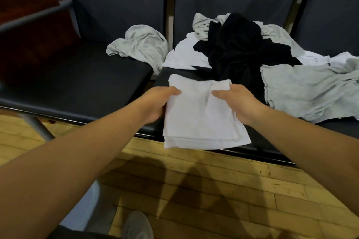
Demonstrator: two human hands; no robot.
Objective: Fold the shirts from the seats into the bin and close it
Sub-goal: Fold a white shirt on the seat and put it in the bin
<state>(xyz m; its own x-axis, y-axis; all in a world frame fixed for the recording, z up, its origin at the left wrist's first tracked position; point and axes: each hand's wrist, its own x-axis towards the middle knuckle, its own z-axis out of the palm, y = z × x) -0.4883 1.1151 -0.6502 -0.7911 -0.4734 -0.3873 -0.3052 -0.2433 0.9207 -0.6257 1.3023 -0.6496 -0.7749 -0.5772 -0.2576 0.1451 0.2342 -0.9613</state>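
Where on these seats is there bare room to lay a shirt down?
Left seat: bare from its front edge back to the grey shirt. Right seat: crowded with the pile, bare only at its front, by the folded shirt.

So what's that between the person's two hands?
A folded white shirt, held at its sides by the left hand and the right hand, as the head view shows.

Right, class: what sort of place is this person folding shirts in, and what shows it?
Likely a waiting area or hall: linked dark padded seats in a row, a metal frame leg under them, and a wooden plank floor.
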